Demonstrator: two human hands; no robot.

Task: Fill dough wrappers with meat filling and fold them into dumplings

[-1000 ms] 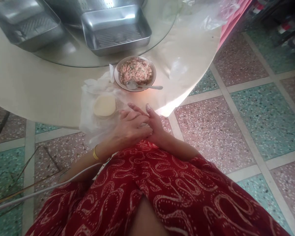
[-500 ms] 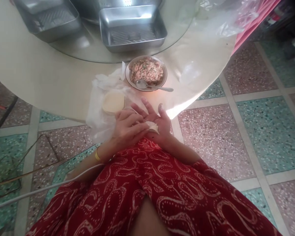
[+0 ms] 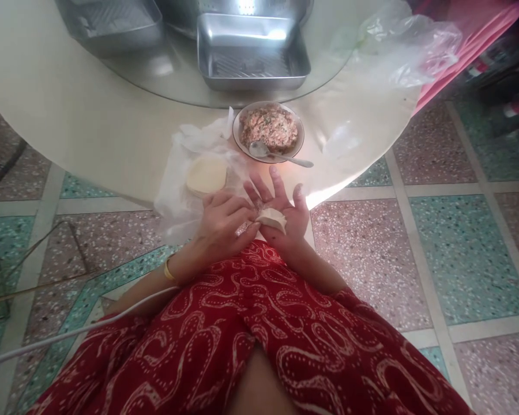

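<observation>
A pale folded dumpling (image 3: 271,219) lies across the palm of my right hand (image 3: 288,222), which is turned up with its fingers spread. My left hand (image 3: 227,222), palm down, pinches the dumpling's left end between thumb and fingertips. Just beyond my left hand, a stack of round dumpling wrappers (image 3: 206,175) rests on thin white plastic (image 3: 168,202) at the table edge. A bowl (image 3: 301,138) of minced meat filling (image 3: 268,125) with green bits stands behind my right hand. A metal spoon (image 3: 292,159) leans in it, its handle over the rim.
An oblong metal tray (image 3: 254,82) and a second tray (image 3: 125,39) stand on the glass turntable (image 3: 177,95). Clear plastic bags (image 3: 410,52) lie at the right of the round table (image 3: 90,132). A white cable (image 3: 90,328) crosses at the lower left.
My left fingers have drawn back off the dumpling's top to its left end, so more of it shows. My right fingers are stretched out further. The view has shifted slightly.
</observation>
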